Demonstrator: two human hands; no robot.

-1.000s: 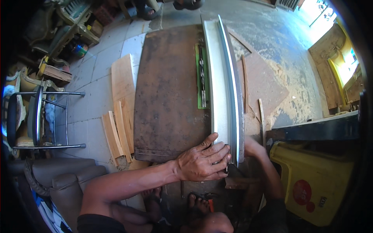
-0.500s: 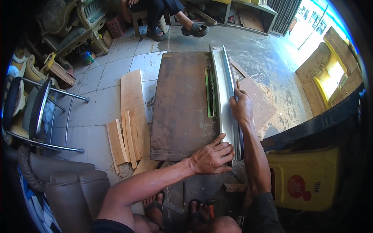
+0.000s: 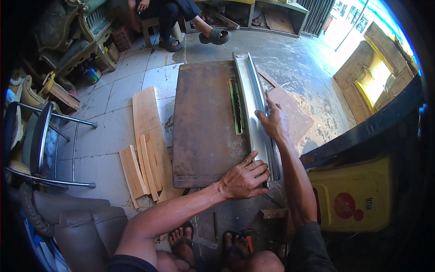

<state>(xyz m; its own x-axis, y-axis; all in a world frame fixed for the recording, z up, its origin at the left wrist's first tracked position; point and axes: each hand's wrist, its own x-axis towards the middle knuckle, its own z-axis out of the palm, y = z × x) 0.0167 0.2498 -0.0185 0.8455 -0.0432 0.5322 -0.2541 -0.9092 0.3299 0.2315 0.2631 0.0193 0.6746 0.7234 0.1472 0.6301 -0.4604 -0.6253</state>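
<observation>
A long silver metal channel rail (image 3: 252, 97) lies lengthwise along the right side of a brown, rust-stained metal saw table (image 3: 201, 122). Just left of the rail, a slot with a green-edged insert (image 3: 236, 109) is set in the tabletop. My left hand (image 3: 244, 178) lies over the rail's near end, thumb on top and fingers curled across it. Farther up, my right hand (image 3: 274, 122) grips the rail's right edge, its thumb inside the channel and its index finger stretched along the outer side. The undersides of the fingers are hidden.
Wooden boards (image 3: 147, 118) and narrow offcuts (image 3: 131, 170) lie left of the table. A chrome-legged chair (image 3: 74, 145) stands farther left, a yellow plastic container (image 3: 351, 199) at the right. Sawdust (image 3: 312, 113) covers the floor beyond. Another person (image 3: 174, 22) sits at the back.
The whole view has shifted slightly, so things sit farther left. My right index finger has straightened along the rail. My left hand stays at the near end; the rail keeps its place on the table.
</observation>
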